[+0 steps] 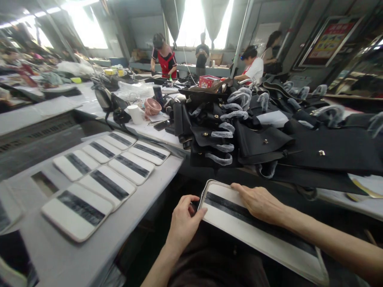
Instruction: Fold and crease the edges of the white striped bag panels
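A white panel with a dark strip down its middle (239,223) lies across my lap. My left hand (184,221) grips its near rounded corner, thumb on top and fingers curled under the edge. My right hand (259,201) rests flat on the panel's upper edge, fingers stretched out along it. Several matching white panels with dark strips (104,171) lie in two rows on the grey table (60,255) to my left.
A heap of black leather bag parts with plastic-wrapped handles (254,135) covers the table ahead. A pink fan (152,106), a white cup (135,113) and a red box (208,81) stand further back. Three people work at far tables near the windows.
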### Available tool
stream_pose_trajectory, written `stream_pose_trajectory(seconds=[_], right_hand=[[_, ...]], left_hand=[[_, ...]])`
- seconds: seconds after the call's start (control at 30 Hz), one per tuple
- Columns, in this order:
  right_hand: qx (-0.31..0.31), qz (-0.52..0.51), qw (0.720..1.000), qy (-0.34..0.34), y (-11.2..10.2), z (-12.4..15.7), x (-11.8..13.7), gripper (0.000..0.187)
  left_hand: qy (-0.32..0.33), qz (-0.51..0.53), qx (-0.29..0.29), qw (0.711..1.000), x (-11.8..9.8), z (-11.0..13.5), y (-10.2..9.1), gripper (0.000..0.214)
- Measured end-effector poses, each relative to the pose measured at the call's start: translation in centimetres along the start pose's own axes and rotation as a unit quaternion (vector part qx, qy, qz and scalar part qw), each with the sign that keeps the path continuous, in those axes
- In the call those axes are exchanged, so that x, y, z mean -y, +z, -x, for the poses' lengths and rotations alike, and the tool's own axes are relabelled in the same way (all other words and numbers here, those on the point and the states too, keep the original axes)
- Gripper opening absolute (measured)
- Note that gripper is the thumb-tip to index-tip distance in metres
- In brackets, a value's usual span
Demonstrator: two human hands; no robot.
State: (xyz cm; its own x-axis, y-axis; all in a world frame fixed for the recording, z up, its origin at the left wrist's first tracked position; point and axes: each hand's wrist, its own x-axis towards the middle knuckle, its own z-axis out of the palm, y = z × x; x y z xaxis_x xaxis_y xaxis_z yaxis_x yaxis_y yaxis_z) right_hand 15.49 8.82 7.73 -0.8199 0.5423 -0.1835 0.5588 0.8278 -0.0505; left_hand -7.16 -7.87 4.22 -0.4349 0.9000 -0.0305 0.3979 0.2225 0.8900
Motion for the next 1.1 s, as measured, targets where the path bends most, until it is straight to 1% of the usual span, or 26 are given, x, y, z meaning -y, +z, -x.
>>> stream_pose_trajectory(seconds=[0.13, 0.23, 0.33, 0.47, 0.57, 0.63, 0.7, 0.8, 0.87, 0.9, 0.97, 1.03, 1.1], right_hand=[[-0.059, 0.089, 0.994, -0.035, 1.6, 0.4, 1.2, 0.040], [-0.106, 0.137, 0.983, -0.054, 2.3, 0.0, 1.9, 0.035], [-0.135, 0.156, 0.977, -0.049, 2.5, -0.5, 2.1, 0.030], [-0.151, 0.140, 0.978, -0.037, 2.6, -0.8, 1.7, 0.027], [-0.145, 0.129, 0.979, -0.054, 2.8, -0.6, 1.6, 0.017], [-0.141, 0.125, 0.980, -0.063, 2.9, -0.5, 1.8, 0.017], [-0.141, 0.113, 0.982, -0.051, 2.9, -0.3, 2.1, 0.018], [-0.150, 0.081, 0.985, -0.011, 2.6, 0.6, 2.4, 0.017], [-0.172, 0.034, 0.984, -0.018, 2.2, 1.4, 2.3, 0.016], [-0.185, 0.003, 0.982, -0.039, 2.1, 1.9, 2.2, 0.018], [-0.194, -0.051, 0.975, -0.096, 2.1, 2.5, 2.3, 0.030], [-0.173, -0.070, 0.972, -0.141, 2.6, 2.5, 2.6, 0.050], [-0.147, -0.074, 0.974, -0.156, 3.5, 2.0, 3.0, 0.066]], left_hand=[[-0.036, 0.035, 0.032, 0.998, 1.6, -0.6, 0.9, 0.030], [-0.042, 0.052, 0.028, 0.997, 2.0, -0.7, 1.1, 0.031], [-0.053, 0.080, 0.021, 0.995, 2.2, -0.6, 1.2, 0.033], [-0.063, 0.112, 0.021, 0.991, 2.5, -0.4, 1.5, 0.037], [-0.071, 0.128, 0.022, 0.989, 2.7, -0.3, 1.8, 0.038], [-0.074, 0.135, 0.027, 0.988, 2.8, -0.2, 2.0, 0.039], [-0.076, 0.146, 0.031, 0.986, 2.8, -0.1, 2.1, 0.040], [-0.079, 0.162, 0.023, 0.983, 2.7, -0.1, 2.2, 0.043], [-0.083, 0.175, 0.011, 0.981, 2.5, -0.1, 2.4, 0.046], [-0.084, 0.183, 0.009, 0.979, 2.5, -0.1, 2.5, 0.048], [-0.083, 0.202, 0.009, 0.976, 2.4, -0.2, 2.8, 0.054], [-0.086, 0.218, 0.020, 0.972, 2.4, -0.2, 3.3, 0.059], [-0.096, 0.212, 0.035, 0.972, 2.6, -0.1, 3.7, 0.061]])
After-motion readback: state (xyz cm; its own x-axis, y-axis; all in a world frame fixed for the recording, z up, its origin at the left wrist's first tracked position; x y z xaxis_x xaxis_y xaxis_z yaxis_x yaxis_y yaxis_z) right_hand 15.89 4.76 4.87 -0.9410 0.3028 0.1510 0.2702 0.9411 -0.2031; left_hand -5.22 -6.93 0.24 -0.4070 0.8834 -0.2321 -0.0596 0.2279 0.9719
